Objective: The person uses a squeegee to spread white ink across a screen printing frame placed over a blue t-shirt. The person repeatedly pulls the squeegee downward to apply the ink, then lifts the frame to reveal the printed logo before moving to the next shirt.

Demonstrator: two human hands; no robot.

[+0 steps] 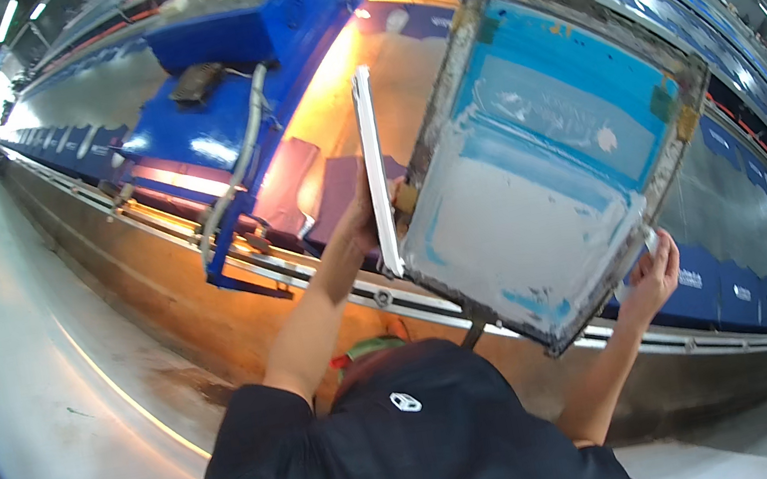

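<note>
In front of me is a screen printing frame (pixel 540 203), its mesh blue at the far part and coated with pale grey-white ink at the near part. It is tilted, and its dirty metal border is smeared with ink. My left hand (pixel 364 220) is closed around a long squeegee (pixel 376 170) with white ink along it, held upright by the frame's left side. Part of that hand's fingers is hidden behind the squeegee. My right hand (pixel 653 275) is closed at the frame's lower right edge, by a small whitish piece I cannot make out.
A blue heater machine (pixel 221 114) glows orange underneath at the left, with a grey hose (pixel 246 135) along its side. Dark purple fabric pieces (pixel 336 197) lie on the long table. A metal rail (pixel 446 308) runs along its near edge; the pale floor (pixel 55 396) lies left.
</note>
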